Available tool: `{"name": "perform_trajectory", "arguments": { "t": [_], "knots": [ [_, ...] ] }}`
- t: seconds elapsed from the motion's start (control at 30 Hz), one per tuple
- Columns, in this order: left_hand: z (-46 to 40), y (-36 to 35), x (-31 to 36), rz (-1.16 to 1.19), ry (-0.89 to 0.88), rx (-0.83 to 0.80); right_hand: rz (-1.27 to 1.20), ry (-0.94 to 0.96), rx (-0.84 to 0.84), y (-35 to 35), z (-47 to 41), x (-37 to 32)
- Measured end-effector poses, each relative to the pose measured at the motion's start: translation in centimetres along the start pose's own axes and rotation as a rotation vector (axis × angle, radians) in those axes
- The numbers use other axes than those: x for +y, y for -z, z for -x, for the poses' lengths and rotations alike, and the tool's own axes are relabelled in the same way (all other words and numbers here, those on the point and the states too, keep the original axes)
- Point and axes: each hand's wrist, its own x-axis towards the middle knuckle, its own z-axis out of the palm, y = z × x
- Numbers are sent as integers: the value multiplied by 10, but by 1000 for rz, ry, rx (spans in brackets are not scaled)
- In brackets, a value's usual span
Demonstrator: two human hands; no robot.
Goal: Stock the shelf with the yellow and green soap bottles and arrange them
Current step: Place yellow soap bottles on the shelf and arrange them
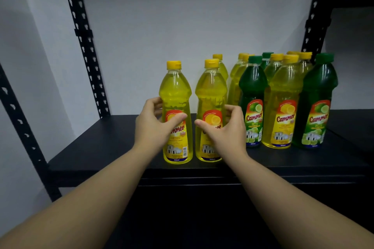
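left hand [153, 125]: fingers [156, 101] curled round the back of the left yellow bottle [176, 95], thumb across its label front. clamped on the bottle at mid-height. right hand [227, 129]: fingers [232, 109] wrapped round the far side of the right yellow bottle [211, 91], thumb on the label. also clamped.

both bottles upright, long axis vertical, yellow caps up, bases on the black shelf [97, 143] near its front edge. a narrow gap between the two; they do not touch. labels face the camera.

relation for the next move: the stocked group of yellow and green bottles [283, 97] stands to the right, just beside the right-hand bottle, with more bottles behind it. one lone yellow bottle [221, 66] sits directly behind the right-hand bottle. right hand is nearer the group; left hand is on the open side.

judgement: step in hand is setting or aligning this pair in the front row. likely needs a sideways slide rightward, bottles kept upright. risk: nudging the neighbouring green bottle [253, 95].
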Motion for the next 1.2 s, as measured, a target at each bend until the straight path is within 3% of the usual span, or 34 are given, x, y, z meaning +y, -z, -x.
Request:
{"name": "perform_trajectory", "arguments": {
  "t": [0.1,0.27,0.6,0.97,1.2],
  "knots": [
    [9,0,-9,-26,-12,-19,-23,-25,-96,2,3,13],
    [26,7,-26,-77,28,-216,-24,-88,-382,16,15,34],
    [31,14,-42,-98,143,-308,-56,-115,-391,17,20,25],
    [-2,36,-80,-143,215,-206,-67,-193,-406,17,22,19],
    [-56,70,-129,-302,268,-137,-56,-190,-429,16,20,23]
  ]
}}
